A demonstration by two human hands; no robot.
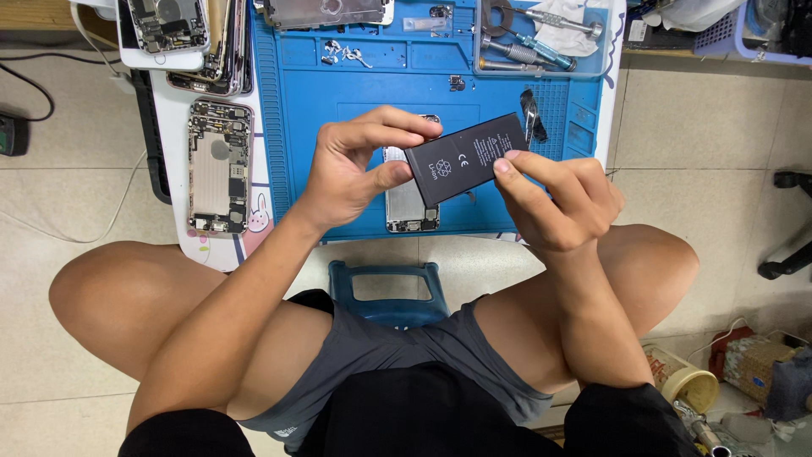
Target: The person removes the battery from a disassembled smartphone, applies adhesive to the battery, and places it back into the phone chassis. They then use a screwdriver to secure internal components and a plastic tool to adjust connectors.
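Note:
A flat black phone battery (463, 157) is held in the air between both hands, above the blue work mat (338, 127). My left hand (355, 165) pinches its left end with thumb and fingers. At the battery's right lower edge, my right hand (562, 199) grips it with its fingertips. Directly beneath the battery an opened phone housing (411, 207) lies on the mat, mostly hidden by the hands and battery.
Another opened phone body (219, 167) lies left of the mat. Several more phone parts (182, 34) are stacked at the top left. A clear tray with screwdrivers (541, 38) sits at the mat's top right. Small screws (342, 52) and black tweezers (533, 114) lie on the mat.

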